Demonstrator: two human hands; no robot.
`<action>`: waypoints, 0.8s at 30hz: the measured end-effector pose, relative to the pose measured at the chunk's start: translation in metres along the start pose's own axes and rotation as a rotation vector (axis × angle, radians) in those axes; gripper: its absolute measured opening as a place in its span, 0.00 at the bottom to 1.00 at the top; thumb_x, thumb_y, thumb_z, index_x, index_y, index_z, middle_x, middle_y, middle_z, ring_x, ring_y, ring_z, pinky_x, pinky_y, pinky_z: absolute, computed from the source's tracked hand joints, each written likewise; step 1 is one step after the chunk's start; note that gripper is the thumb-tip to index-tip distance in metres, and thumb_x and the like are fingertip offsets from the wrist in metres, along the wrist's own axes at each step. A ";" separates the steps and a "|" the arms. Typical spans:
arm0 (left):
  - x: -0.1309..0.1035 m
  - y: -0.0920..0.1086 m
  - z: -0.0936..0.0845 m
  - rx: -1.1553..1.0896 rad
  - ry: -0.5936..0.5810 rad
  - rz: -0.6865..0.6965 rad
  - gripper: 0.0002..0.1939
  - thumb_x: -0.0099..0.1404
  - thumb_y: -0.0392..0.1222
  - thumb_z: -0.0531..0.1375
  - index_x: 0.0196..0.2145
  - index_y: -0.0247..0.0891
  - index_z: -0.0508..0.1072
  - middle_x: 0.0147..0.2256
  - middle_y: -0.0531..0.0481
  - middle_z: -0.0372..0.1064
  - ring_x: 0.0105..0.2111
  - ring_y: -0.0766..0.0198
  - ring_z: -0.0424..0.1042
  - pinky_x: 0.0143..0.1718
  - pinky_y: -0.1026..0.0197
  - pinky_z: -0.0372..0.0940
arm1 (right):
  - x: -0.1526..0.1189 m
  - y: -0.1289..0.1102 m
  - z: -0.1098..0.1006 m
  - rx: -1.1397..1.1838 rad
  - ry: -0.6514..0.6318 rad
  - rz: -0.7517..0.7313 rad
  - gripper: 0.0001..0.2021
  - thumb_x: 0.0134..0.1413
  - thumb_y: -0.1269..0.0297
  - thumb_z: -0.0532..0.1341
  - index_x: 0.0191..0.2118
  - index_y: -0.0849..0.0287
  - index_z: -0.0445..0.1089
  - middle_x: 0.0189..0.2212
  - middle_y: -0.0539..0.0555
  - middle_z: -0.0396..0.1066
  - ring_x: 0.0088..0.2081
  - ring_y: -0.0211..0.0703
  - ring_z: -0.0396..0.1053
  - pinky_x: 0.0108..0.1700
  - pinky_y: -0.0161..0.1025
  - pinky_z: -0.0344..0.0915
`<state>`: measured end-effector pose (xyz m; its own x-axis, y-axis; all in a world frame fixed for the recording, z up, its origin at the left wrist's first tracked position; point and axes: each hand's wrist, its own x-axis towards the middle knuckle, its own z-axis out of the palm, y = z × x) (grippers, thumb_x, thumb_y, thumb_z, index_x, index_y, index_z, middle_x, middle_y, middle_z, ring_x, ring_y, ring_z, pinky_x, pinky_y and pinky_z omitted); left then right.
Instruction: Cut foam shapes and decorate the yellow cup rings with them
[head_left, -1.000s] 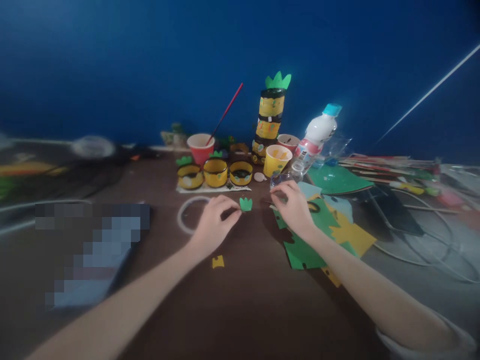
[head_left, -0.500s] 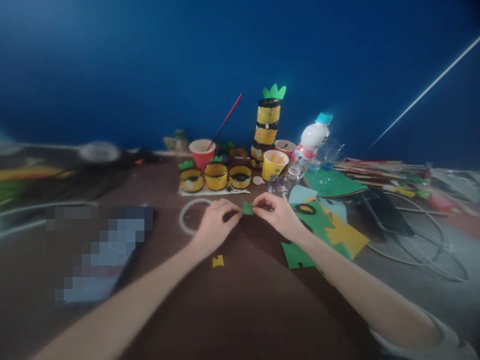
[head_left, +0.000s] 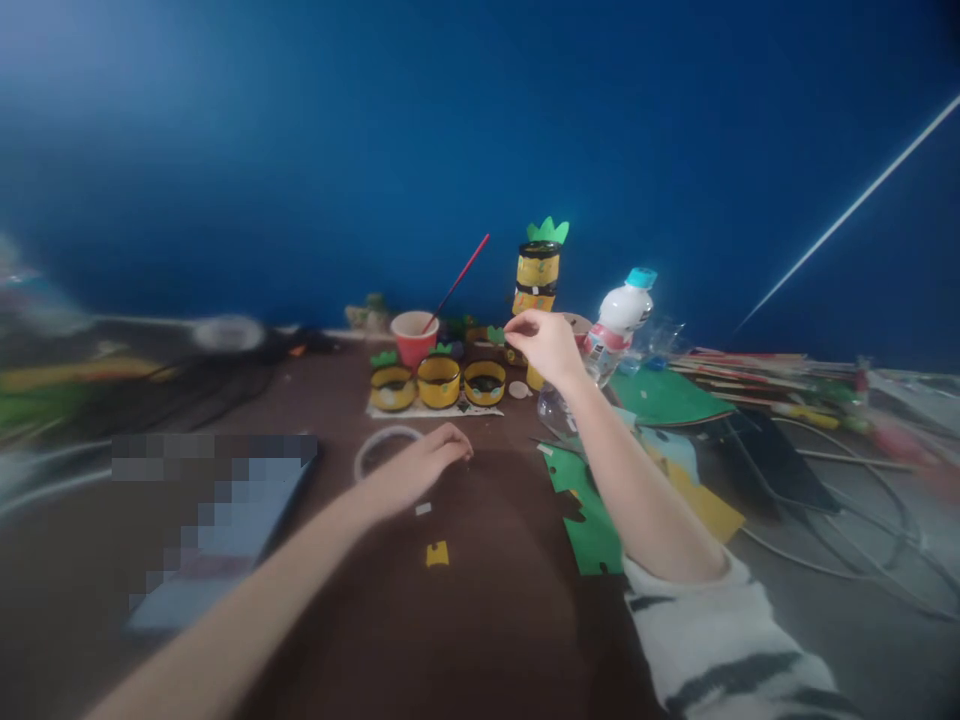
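Note:
Raised in front of the stacked black-and-yellow tower, my right hand (head_left: pixel 551 345) pinches a small green paper piece (head_left: pixel 496 336) at its fingertips. Low over the brown table, my left hand (head_left: pixel 420 465) has its fingers together and bent, beside the roll of tape (head_left: pixel 367 455); whether anything is between the fingertips is too small to tell. Three yellow-and-black rings (head_left: pixel 439 383) stand in a row on a white strip beyond my hands. A small white piece (head_left: pixel 424 509) and a yellow paper piece (head_left: pixel 437 553) lie on the table below my left hand.
A red cup (head_left: pixel 415 338) with a red stick stands behind the rings. Right of my right hand is a bottle with a blue cap (head_left: pixel 625 305). Green paper (head_left: pixel 592 520) lies under my right forearm; a blurred-out flat object (head_left: pixel 247 540) is at the left.
My right hand has risen and moved forward with the green piece. My left hand has let go of it and moved lower. A small white piece now shows on the table.

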<state>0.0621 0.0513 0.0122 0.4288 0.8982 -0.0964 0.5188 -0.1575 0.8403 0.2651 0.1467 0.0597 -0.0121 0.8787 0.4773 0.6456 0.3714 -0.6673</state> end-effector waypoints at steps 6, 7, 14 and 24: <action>-0.001 0.026 -0.029 0.058 0.000 0.031 0.11 0.60 0.45 0.49 0.31 0.42 0.70 0.35 0.52 0.71 0.39 0.61 0.68 0.42 0.59 0.61 | 0.019 0.006 0.025 -0.108 -0.060 -0.029 0.08 0.42 0.75 0.56 0.27 0.61 0.72 0.26 0.52 0.73 0.30 0.39 0.69 0.36 0.35 0.64; 0.004 0.034 -0.036 0.053 0.037 0.051 0.11 0.60 0.44 0.49 0.31 0.41 0.70 0.35 0.52 0.71 0.38 0.62 0.69 0.42 0.60 0.61 | 0.020 0.008 0.028 -0.115 -0.067 -0.037 0.09 0.42 0.75 0.55 0.28 0.61 0.73 0.26 0.53 0.73 0.30 0.40 0.69 0.36 0.36 0.63; 0.079 0.074 -0.083 0.436 0.312 0.207 0.12 0.57 0.40 0.49 0.33 0.38 0.71 0.35 0.49 0.72 0.34 0.62 0.69 0.37 0.61 0.61 | 0.025 0.020 0.032 -0.190 -0.135 -0.087 0.11 0.39 0.78 0.55 0.26 0.62 0.74 0.27 0.55 0.73 0.32 0.44 0.69 0.39 0.39 0.63; 0.145 0.074 -0.066 0.905 0.097 0.116 0.15 0.55 0.42 0.50 0.35 0.38 0.73 0.37 0.42 0.72 0.39 0.52 0.68 0.44 0.50 0.57 | 0.025 0.020 0.034 -0.228 -0.198 -0.081 0.11 0.42 0.77 0.55 0.30 0.61 0.74 0.29 0.54 0.74 0.32 0.43 0.69 0.37 0.36 0.63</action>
<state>0.1135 0.1967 0.0957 0.4714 0.8809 0.0419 0.8753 -0.4731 0.0996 0.2518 0.1865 0.0389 -0.2047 0.8987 0.3879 0.7908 0.3854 -0.4755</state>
